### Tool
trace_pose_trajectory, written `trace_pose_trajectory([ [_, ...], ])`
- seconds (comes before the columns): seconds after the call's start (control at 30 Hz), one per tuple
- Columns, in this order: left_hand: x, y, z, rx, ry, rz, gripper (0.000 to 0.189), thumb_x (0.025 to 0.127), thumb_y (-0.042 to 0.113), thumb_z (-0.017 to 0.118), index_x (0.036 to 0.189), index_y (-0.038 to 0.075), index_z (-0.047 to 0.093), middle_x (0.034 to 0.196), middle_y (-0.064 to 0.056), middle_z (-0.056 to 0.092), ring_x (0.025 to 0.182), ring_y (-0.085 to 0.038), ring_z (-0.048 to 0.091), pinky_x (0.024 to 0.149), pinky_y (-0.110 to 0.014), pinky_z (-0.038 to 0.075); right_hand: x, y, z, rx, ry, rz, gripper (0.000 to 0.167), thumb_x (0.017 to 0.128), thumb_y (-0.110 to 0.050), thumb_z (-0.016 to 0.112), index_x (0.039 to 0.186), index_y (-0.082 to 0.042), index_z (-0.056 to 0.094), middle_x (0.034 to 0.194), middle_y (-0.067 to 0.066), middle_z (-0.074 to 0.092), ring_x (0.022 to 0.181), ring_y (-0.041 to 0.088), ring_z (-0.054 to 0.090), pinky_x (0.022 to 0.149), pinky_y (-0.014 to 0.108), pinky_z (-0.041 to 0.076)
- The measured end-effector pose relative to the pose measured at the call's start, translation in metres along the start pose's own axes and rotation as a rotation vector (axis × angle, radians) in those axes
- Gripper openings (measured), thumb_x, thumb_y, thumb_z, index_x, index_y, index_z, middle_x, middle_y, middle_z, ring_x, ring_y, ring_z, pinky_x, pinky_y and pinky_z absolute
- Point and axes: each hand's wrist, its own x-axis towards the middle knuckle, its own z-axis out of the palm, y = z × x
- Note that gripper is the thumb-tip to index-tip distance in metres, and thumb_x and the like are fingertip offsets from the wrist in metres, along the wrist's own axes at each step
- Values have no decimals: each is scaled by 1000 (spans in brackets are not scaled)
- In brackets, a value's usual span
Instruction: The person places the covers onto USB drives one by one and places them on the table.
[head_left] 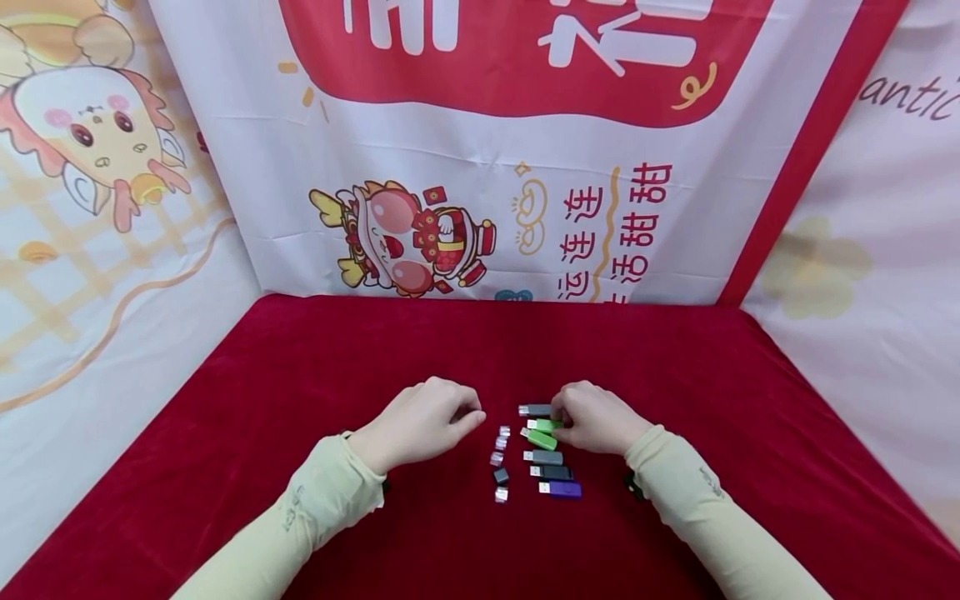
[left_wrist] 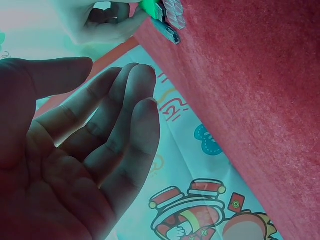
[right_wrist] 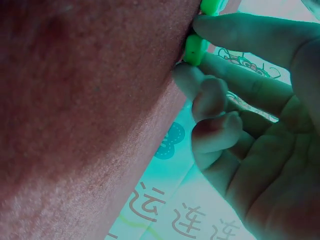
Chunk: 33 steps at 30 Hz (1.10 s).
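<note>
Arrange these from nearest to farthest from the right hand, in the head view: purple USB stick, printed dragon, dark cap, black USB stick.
From the right hand:
1. Black USB stick, second lowest stick
2. Purple USB stick, lowest stick
3. Dark cap, farther left
4. Printed dragon, upper left

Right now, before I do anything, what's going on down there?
A person's right hand pinches the upper green USB stick between thumb and index finger. Below it in the column lie another green stick, a grey one, a black one and a purple one. The left hand holds nothing, fingers loosely bent. Between it and the sticks, small pieces that look like caps form a line on the red cloth.
</note>
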Motion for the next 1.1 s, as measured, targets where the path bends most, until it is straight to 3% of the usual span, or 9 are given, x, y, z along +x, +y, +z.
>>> trace_pose_trajectory([
  [0.33, 1, -5, 3, -4, -16, -13, 10, 94, 27, 67, 94, 21, 74, 81, 15, 62, 66, -3, 53, 62, -26, 48, 0, 5, -3, -5, 66, -78, 11, 78, -18, 82, 76, -17, 71, 68, -5, 56, 61, 8, 47, 53, 25, 43],
  [0.6, 5, -8, 10, -7, -79, -28, 9, 95, 26, 67, 95, 20, 73, 78, 15, 60, 65, -5, 53, 60, -26, 48, -2, 5, -14, 33, 74, -50, 13, 79, -20, 83, 87, -14, 76, 77, -8, 62, 66, 9, 51, 59, 26, 47],
  [0.97, 32, 4, 21, 89, -180, -22, 7, 91, 23, 72, 95, 18, 75, 79, 11, 61, 64, -6, 53, 59, -25, 48, -5, 10, -26, 31, 129, -95, 13, 77, -17, 84, 87, -14, 77, 77, -9, 64, 69, 13, 55, 62, 25, 49],
  [1.1, 42, 8, 28, 145, -194, 10, 7, 90, 21, 72, 84, 19, 74, 71, 11, 58, 61, -7, 53, 55, -27, 47, -5, 9, -27, 39, 126, -85, 13, 77, -17, 84, 88, -14, 76, 77, -9, 63, 68, 10, 53, 62, 24, 49],
])
